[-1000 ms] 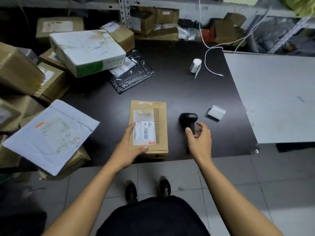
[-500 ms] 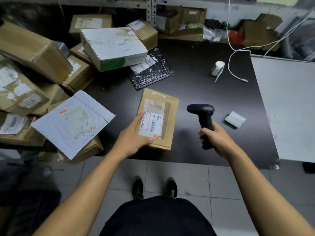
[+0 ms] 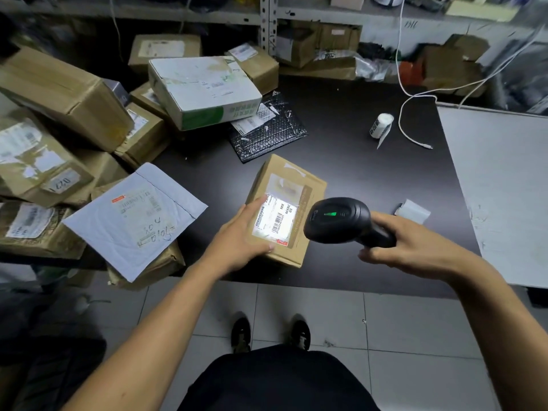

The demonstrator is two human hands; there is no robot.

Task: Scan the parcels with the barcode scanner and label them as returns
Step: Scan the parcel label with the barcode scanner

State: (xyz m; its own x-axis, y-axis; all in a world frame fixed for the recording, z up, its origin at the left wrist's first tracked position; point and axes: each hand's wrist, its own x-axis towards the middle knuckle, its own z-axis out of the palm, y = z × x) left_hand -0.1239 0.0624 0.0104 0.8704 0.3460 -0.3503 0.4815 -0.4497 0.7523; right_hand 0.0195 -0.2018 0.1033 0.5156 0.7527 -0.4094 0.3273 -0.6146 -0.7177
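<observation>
- The black plastic pistol-grip barcode scanner (image 3: 341, 221), which lay on the dark matte tabletop (image 3: 355, 161) a second ago, is now lifted in the right hand (image 3: 415, 247), whose fingers are wrapped round its handle, head turned left toward the parcel.
- A green indicator is lit on top of the scanner and a bright white patch of light falls on the white printed shipping label (image 3: 274, 219); neither showed half a second ago.
- My reading: the scan of this parcel is under way or just registered, so the return label comes next; no return label is on it yet.
- The small flat brown cardboard parcel (image 3: 284, 203) lies near the front edge of the tabletop, turned slightly more askew than before. The left hand (image 3: 240, 235) holds it at its near-left corner, thumb along the front edge, fingers flat on top beside the label.
- The parcel is rectangular, with glossy clear tape over a matte board face.
- Likely label stock: a white paper roll (image 3: 381, 126) with a loose tail stands well beyond, and a smaller white roll (image 3: 413, 210) lies just right of the scanner hand.
- At the left, a pale grey padded mailer (image 3: 133, 221) with handwriting lies on stacked taped brown cartons (image 3: 59, 93); a crinkled black bubble mailer (image 3: 267, 134) sits under a white-and-green box (image 3: 201, 87).
</observation>
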